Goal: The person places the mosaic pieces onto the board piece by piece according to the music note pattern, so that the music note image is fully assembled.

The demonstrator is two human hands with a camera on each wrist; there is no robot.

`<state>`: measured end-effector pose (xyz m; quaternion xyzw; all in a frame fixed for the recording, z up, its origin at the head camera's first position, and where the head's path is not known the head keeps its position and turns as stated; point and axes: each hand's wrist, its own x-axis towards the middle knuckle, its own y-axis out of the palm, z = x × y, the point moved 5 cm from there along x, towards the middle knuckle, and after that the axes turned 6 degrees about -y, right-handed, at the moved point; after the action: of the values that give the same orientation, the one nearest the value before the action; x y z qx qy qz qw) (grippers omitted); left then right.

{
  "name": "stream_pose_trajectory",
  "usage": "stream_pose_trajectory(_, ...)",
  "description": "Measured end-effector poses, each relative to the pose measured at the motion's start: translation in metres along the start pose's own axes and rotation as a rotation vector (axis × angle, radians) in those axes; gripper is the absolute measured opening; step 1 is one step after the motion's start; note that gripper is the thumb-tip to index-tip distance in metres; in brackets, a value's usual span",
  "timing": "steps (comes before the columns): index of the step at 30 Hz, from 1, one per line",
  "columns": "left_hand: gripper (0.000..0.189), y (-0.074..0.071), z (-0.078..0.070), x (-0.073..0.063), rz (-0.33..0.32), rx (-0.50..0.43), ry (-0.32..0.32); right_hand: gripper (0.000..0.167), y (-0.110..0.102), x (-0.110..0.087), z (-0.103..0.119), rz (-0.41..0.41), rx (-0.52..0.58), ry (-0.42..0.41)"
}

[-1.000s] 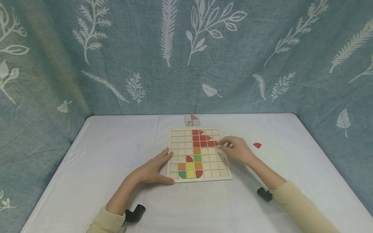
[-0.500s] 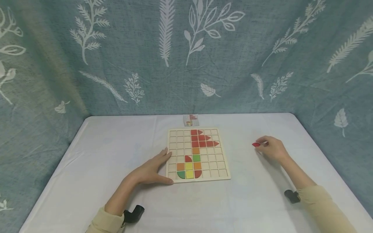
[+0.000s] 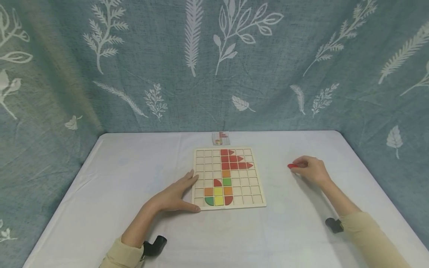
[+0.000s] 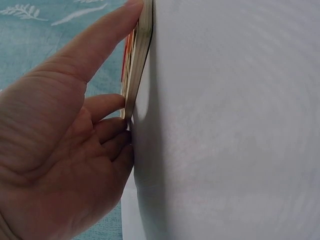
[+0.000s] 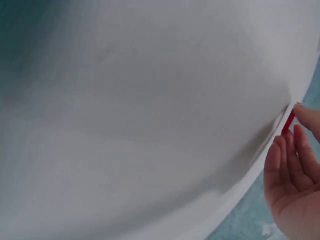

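Note:
A square wooden grid board [image 3: 248, 190] lies on the white table, with red, orange, yellow and green pieces set in some of its cells. My left hand [image 3: 175, 193] rests against the board's left side and lower left corner, thumb and fingers spread; the left wrist view shows them touching the board's edge [image 4: 142, 55]. Off to the right of the board, my right hand [image 3: 310, 169] pinches a small red piece [image 3: 292, 166] between thumb and fingers, close to the table. In the right wrist view the red piece [image 5: 288, 121] appears edge-on.
A small pattern card [image 3: 220, 138] with a coloured picture lies just behind the board. White cloth covers the table [image 3: 100, 186]. A blue-green curtain [image 3: 167, 56] with white leaf prints hangs behind and at the sides.
My right hand has moved right from the board's right edge to the loose red piece and now pinches it. The left hand has stayed at the board.

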<state>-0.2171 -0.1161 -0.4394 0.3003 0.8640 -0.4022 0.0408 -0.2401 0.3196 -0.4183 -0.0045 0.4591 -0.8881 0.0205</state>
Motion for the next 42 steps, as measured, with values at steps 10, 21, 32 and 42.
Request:
stream_pose_trajectory(10,0.107,-0.001,-0.001,0.0,0.005,0.001,-0.01,0.03,0.042,0.011,0.063,0.067,0.116,-0.061)
stream_pose_trajectory(21,0.108,-0.001,-0.001,0.001,0.013,0.003,-0.015,0.022,0.092,0.012,0.133,0.189,0.239,-0.219)
stream_pose_trajectory(32,0.107,-0.004,-0.001,0.0,0.026,-0.001,-0.018,0.014,0.133,0.016,0.188,0.331,0.152,-0.447)
stream_pose_trajectory(42,0.106,-0.004,0.0,0.0,0.03,-0.006,-0.001,0.01,0.15,0.023,0.209,0.394,0.075,-0.59)
